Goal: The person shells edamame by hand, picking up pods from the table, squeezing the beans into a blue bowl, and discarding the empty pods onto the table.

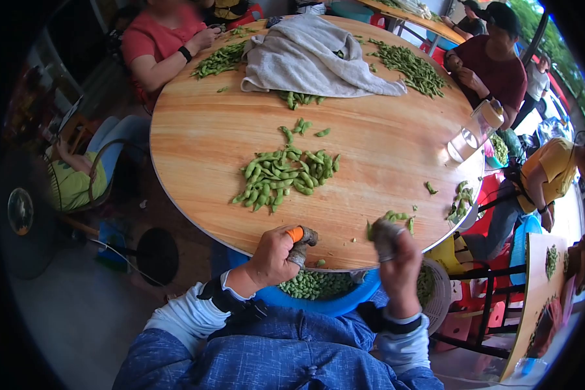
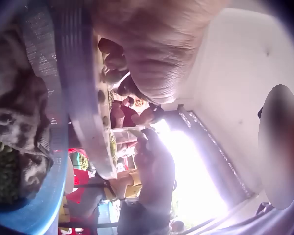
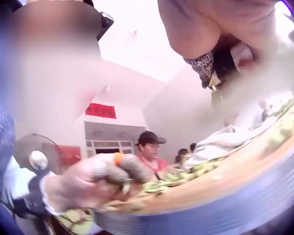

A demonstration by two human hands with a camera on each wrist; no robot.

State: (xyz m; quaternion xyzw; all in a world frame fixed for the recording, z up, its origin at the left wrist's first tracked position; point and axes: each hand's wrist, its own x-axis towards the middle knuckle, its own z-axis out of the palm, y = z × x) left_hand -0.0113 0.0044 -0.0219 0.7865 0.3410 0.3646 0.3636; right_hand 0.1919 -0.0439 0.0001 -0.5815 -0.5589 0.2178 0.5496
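My left hand (image 1: 270,260) is at the near table edge with its fingers curled, wearing grey finger covers, one banded with orange tape. In the right wrist view a bit of green soybean pod (image 3: 126,187) shows between its thumb and fingers. To the right, my right hand (image 1: 402,266), also in grey finger covers, is raised over the edge near a few pods (image 1: 396,216). A green pod (image 2: 136,132) sticks out at its fingertips in the left wrist view. Ahead lies a pile of soybean pods (image 1: 283,175). Below the edge, a blue basin (image 1: 344,301) holds shelled green beans (image 1: 315,284).
A grey cloth (image 1: 309,58) covers more pods on the round wooden table (image 1: 195,130). A clear bottle (image 1: 471,135) stands at the right. Other people sit around with further pod piles (image 1: 413,65). A white basket (image 1: 441,292) is beside the basin; a fan (image 1: 21,209) stands left.
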